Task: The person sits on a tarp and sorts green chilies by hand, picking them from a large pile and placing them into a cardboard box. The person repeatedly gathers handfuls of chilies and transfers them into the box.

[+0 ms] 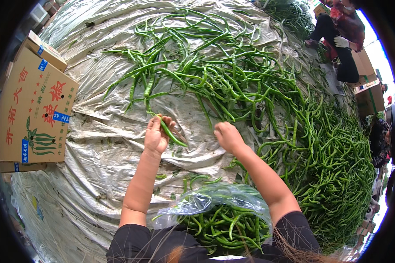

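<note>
My left hand (158, 134) holds a long green chili pepper (172, 134) between thumb and fingers, its tip pointing down and right. To its right, my right hand (228, 136) is bent with the fingers curled, just below the edge of the scattered peppers; whether anything is in it does not show. Long green peppers (217, 72) lie loosely spread beyond both hands. Close to my body, a clear plastic bag (200, 199) lies open around a heap of green peppers (230, 227).
A wrinkled pale sheet (102, 184) covers the ground. A dense pile of peppers (332, 171) fills the right side. Printed cardboard boxes (36, 108) stand at the left. A person (345, 29) with a white glove sits at the upper right, near more cardboard boxes (368, 98).
</note>
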Action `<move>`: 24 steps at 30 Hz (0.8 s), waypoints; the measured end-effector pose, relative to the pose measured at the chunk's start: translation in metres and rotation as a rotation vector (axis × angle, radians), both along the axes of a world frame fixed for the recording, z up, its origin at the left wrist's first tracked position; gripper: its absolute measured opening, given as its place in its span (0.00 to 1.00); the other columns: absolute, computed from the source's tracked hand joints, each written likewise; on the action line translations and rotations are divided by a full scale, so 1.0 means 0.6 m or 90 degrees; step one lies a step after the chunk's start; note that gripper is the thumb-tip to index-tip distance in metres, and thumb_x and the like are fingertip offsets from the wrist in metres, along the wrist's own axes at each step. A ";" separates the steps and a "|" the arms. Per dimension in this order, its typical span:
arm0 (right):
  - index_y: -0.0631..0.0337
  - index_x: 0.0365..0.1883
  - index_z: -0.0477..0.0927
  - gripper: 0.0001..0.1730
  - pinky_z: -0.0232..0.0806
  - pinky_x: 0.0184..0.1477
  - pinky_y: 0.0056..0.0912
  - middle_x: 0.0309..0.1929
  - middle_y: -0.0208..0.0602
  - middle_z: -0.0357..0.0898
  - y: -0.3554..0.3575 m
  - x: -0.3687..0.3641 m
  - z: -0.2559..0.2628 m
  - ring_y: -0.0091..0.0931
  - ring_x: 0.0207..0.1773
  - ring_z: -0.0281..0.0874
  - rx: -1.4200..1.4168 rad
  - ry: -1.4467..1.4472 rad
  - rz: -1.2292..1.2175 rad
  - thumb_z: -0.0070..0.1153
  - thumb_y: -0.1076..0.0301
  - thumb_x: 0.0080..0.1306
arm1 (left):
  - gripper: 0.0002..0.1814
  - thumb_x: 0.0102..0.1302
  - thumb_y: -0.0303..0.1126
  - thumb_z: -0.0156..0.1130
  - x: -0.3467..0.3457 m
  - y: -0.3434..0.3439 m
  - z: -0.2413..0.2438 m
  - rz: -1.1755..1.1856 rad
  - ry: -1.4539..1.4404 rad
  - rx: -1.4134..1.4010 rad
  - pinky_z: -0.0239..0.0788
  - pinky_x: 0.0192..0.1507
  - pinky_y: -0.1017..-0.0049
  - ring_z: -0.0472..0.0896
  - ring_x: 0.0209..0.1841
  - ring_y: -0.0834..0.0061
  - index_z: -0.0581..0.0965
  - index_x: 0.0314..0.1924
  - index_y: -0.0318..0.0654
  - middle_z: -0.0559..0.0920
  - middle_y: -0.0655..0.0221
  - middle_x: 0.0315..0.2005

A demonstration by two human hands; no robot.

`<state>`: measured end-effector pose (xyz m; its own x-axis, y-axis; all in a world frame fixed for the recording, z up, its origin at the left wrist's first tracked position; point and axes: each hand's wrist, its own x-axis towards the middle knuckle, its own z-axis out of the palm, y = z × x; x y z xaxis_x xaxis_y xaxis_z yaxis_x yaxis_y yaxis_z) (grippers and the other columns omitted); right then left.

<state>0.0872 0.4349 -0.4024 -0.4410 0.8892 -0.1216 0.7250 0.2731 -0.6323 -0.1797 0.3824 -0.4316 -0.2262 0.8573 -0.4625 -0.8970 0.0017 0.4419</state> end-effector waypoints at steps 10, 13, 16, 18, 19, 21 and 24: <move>0.67 0.34 0.75 0.14 0.68 0.48 0.44 0.38 0.55 0.79 0.013 -0.088 -0.130 0.48 0.43 0.77 -0.305 -0.044 0.008 0.48 0.63 0.61 | 0.13 0.65 0.42 0.63 0.018 -0.038 -0.068 -0.151 0.016 -0.161 0.59 0.22 0.81 0.67 0.24 0.84 0.69 0.34 0.47 0.69 0.77 0.24; 0.64 0.43 0.70 0.22 0.67 0.50 0.47 0.43 0.55 0.76 -0.019 -0.100 -0.097 0.46 0.49 0.75 -0.271 -0.072 -0.016 0.54 0.53 0.65 | 0.10 0.66 0.38 0.61 0.026 -0.040 -0.080 -0.155 0.027 -0.211 0.61 0.24 0.79 0.67 0.24 0.83 0.69 0.34 0.48 0.70 0.77 0.24; 0.62 0.52 0.63 0.30 0.68 0.51 0.48 0.53 0.53 0.69 0.031 -0.136 -0.091 0.47 0.54 0.73 -0.106 -0.214 -0.189 0.56 0.48 0.63 | 0.05 0.68 0.27 0.53 0.061 -0.029 -0.090 -0.209 -0.059 -0.148 0.73 0.38 0.68 0.75 0.35 0.74 0.68 0.42 0.41 0.74 0.68 0.34; 0.65 0.48 0.70 0.26 0.68 0.51 0.46 0.46 0.51 0.76 0.081 -0.129 -0.108 0.43 0.52 0.76 -0.145 -0.325 -0.159 0.54 0.51 0.63 | 0.10 0.68 0.24 0.52 0.083 -0.017 -0.066 -0.246 -0.009 -0.157 0.76 0.48 0.59 0.77 0.43 0.67 0.66 0.48 0.38 0.75 0.63 0.40; 0.66 0.46 0.73 0.24 0.68 0.51 0.45 0.42 0.51 0.78 0.096 -0.121 -0.119 0.42 0.51 0.77 -0.188 -0.362 -0.117 0.52 0.52 0.64 | 0.13 0.68 0.22 0.51 0.085 -0.017 -0.056 -0.253 -0.016 -0.166 0.75 0.52 0.55 0.78 0.47 0.64 0.65 0.51 0.37 0.75 0.60 0.43; 0.67 0.41 0.76 0.22 0.68 0.50 0.45 0.39 0.52 0.79 0.087 -0.112 -0.121 0.41 0.48 0.78 -0.177 -0.275 -0.068 0.49 0.54 0.64 | 0.17 0.68 0.23 0.51 0.069 -0.027 -0.050 -0.223 0.011 -0.162 0.74 0.53 0.53 0.77 0.51 0.59 0.61 0.55 0.39 0.75 0.58 0.46; 0.67 0.35 0.78 0.22 0.68 0.48 0.47 0.39 0.54 0.79 0.033 -0.074 -0.136 0.42 0.43 0.78 -0.320 -0.086 0.193 0.44 0.55 0.63 | 0.14 0.69 0.22 0.48 0.030 -0.046 -0.075 -0.176 -0.038 -0.137 0.72 0.54 0.50 0.77 0.52 0.57 0.62 0.52 0.42 0.75 0.56 0.48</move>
<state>0.0427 0.4548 -0.4839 -0.6174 0.5453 -0.5670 0.7442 0.1713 -0.6457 -0.1615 0.3548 -0.4766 0.0335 0.7637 -0.6447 -0.8740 0.3353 0.3518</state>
